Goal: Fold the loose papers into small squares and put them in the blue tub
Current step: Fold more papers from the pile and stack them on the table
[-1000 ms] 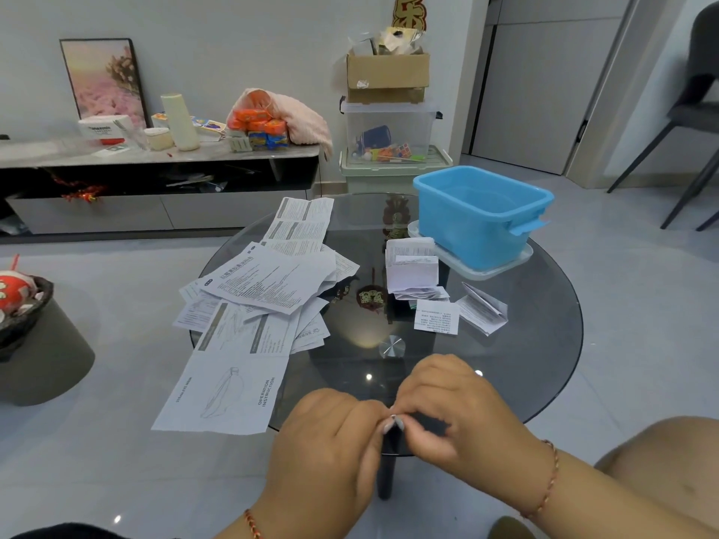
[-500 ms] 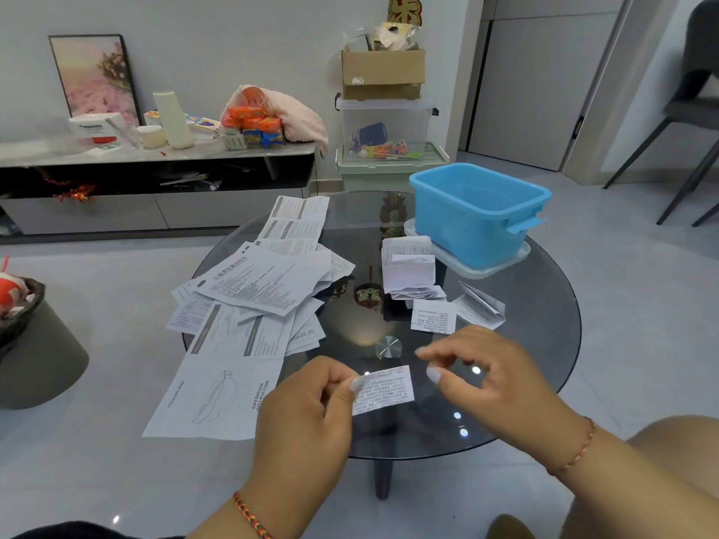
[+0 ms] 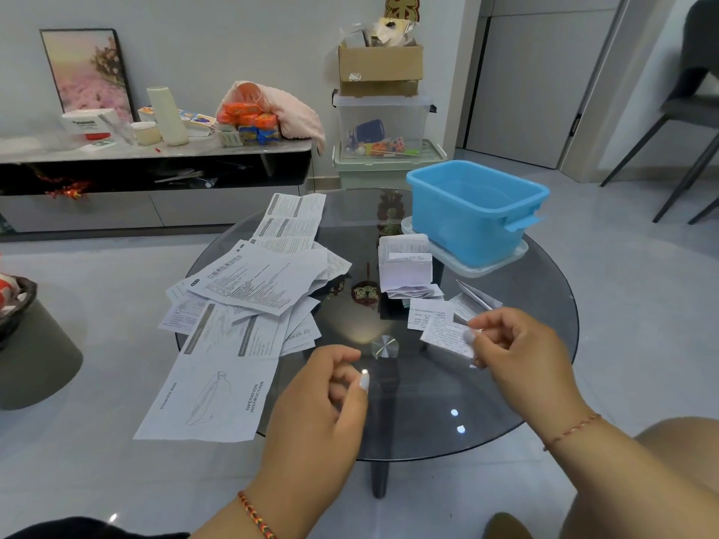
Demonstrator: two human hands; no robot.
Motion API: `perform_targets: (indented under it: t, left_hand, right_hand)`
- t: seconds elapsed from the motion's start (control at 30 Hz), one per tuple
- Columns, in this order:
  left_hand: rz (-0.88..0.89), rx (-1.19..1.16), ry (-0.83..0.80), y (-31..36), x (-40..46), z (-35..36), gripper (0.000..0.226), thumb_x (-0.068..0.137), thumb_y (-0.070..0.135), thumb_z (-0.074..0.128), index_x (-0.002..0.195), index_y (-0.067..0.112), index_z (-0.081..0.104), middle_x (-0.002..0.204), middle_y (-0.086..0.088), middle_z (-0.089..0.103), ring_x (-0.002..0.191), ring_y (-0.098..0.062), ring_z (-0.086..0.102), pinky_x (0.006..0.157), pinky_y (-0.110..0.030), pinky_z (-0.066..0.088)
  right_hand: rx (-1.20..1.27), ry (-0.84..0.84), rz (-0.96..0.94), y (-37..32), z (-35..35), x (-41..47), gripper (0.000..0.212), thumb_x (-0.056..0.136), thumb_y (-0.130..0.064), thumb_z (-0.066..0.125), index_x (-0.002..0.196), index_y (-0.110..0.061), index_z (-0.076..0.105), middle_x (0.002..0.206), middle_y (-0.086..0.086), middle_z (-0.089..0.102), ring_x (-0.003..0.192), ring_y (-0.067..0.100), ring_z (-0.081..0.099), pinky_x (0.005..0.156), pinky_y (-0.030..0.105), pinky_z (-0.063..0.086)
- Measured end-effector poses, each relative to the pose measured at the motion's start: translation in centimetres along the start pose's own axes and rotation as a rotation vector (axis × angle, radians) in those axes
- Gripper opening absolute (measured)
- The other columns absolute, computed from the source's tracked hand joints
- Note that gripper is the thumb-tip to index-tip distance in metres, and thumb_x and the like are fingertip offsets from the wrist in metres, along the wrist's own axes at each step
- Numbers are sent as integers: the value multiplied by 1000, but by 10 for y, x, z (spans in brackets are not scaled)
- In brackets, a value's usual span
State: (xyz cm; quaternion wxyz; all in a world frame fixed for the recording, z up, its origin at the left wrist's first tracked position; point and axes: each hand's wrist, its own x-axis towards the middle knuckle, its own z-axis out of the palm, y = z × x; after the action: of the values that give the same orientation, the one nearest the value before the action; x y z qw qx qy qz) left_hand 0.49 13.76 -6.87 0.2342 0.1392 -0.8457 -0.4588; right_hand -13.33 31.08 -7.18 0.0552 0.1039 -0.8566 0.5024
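Small folded paper square [image 3: 447,338] is pinched by right hand [image 3: 517,352] above glass table [image 3: 525,363]; left hand [image 3: 323,402] loosely curled, nothing held.

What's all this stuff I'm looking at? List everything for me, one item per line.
Glass table: one, dark, round, centre.
Loose papers: a pile, white, printed, table's left side.
Folded papers: a small heap, white, beside the tub.
Blue tub: one, on a clear lid, table's far right.
Folded slip: one, white, pinched in the right hand.
Sideboard: one, cluttered, left wall.
Framed picture: one, pink, leaning on the wall.
Cardboard box: one, brown, atop a clear bin.
Clear bin: one, toys inside.
Chair: one, grey, far right.
Left hand: loosely curled, holding nothing.
Right hand: pinching the slip.
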Motion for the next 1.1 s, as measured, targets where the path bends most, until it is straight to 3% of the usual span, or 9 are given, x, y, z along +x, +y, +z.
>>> perform_targets:
  t: [0.17, 0.4, 0.47, 0.57, 0.7, 0.77, 0.87, 1.0, 1.1]
  left_hand:
    - [38, 47, -20, 0, -1, 2, 18, 88, 20, 57, 93, 37, 53, 92, 23, 57, 79, -6, 56, 69, -16, 45]
    - [61, 87, -4, 1, -2, -4, 17, 88, 21, 58, 91, 38, 54, 94, 27, 55, 83, -2, 55, 70, -12, 43]
    - [64, 108, 27, 2, 3, -12, 15, 86, 21, 60, 88, 36, 57, 89, 25, 58, 80, -1, 56, 68, -11, 43]
    - [64, 225, 133, 0, 24, -31, 9, 82, 22, 64, 84, 30, 60, 78, 13, 61, 74, -1, 54, 65, -11, 39]
    - [29, 469, 152, -15, 62, -59, 15, 83, 23, 64, 98, 22, 61, 99, 6, 61, 96, -14, 55, 79, -24, 39]
    - [-9, 565, 120, -26, 77, -65, 27, 84, 26, 64, 109, 17, 60, 112, 0, 60, 109, -20, 52, 90, -31, 39]
    - [-32, 610, 38, -38, 95, -66, 39, 83, 32, 66, 117, 17, 58, 121, -1, 59, 115, -21, 50, 94, -34, 41]
    - [-44, 674, -47, -45, 110, -63, 24, 89, 31, 58, 111, 22, 62, 113, 1, 65, 104, -22, 57, 84, -31, 44]
    - [-19, 740, -15, -46, 115, -64, 21, 94, 23, 48, 103, 21, 66, 100, -3, 70, 94, -25, 60, 73, -30, 45]
  right_hand:
    - [-246, 57, -77, 7, 3, 5, 10, 79, -23, 73, 78, -24, 63, 73, -5, 60, 66, 4, 55, 56, 4, 36]
    - [-235, 181, -301, -9, 2, -7, 11, 81, -21, 70, 77, -26, 60, 64, -5, 47, 65, 11, 49, 51, 11, 31]
    - [-200, 143, -408, -14, 4, -16, 12, 81, -18, 70, 76, -25, 61, 60, -7, 45, 68, 11, 48, 54, 11, 35]
    - [-237, -31, -511, -17, 13, -29, 8, 80, -37, 59, 83, -30, 62, 62, -13, 47, 65, 7, 47, 58, 15, 39]
    - [-362, -279, -515, -18, 27, -35, 37, 80, -55, 43, 101, -33, 63, 83, -18, 61, 81, 5, 55, 72, 26, 49]
    - [-381, -299, -509, -17, 31, -31, 42, 80, -58, 43, 104, -31, 64, 92, -15, 65, 89, 9, 57, 78, 28, 48]
    - [-384, -265, -490, -16, 29, -23, 28, 84, -46, 58, 103, -27, 66, 96, -9, 66, 93, 12, 55, 81, 26, 45]
    - [-379, -243, -434, -12, 25, -16, 22, 86, -39, 62, 105, -27, 66, 99, -10, 65, 98, 11, 53, 81, 21, 41]
    - [-369, -234, -430, -10, 25, -15, 19, 85, -41, 62, 97, -26, 68, 93, -10, 66, 94, 13, 56, 80, 27, 46]
